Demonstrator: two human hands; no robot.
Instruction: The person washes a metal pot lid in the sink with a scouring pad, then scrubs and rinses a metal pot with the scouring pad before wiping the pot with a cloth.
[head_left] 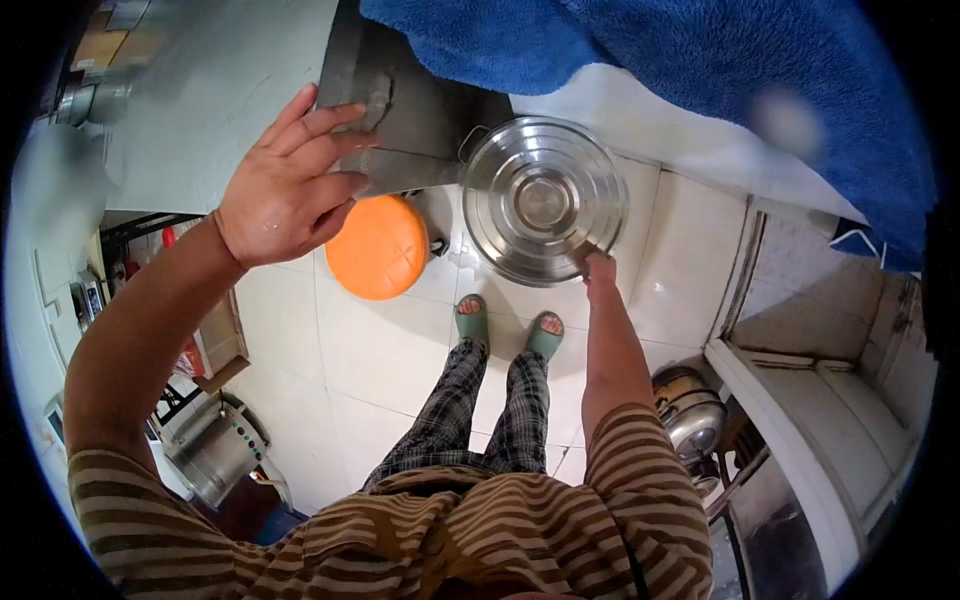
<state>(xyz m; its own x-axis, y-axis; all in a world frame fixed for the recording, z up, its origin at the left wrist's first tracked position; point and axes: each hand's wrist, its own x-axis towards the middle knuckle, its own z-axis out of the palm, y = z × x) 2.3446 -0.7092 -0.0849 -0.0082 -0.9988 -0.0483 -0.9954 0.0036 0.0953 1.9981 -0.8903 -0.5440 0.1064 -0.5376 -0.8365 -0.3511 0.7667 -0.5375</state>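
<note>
My right hand grips the near right rim of a round, shiny metal lid or pan, whose type I cannot tell for certain. Its concentric rings face up, and a wire handle shows at its upper left. My left hand is raised at the upper left with its fingers spread and nothing in it; it looks wet. Below and to the right of that hand stands an orange round stool or lid, beside the metal piece.
A grey counter spans the upper left. A blue towel hangs at the upper right. Metal pots stand at the lower right, a steel appliance at the lower left. My slippered feet are on the tiled floor.
</note>
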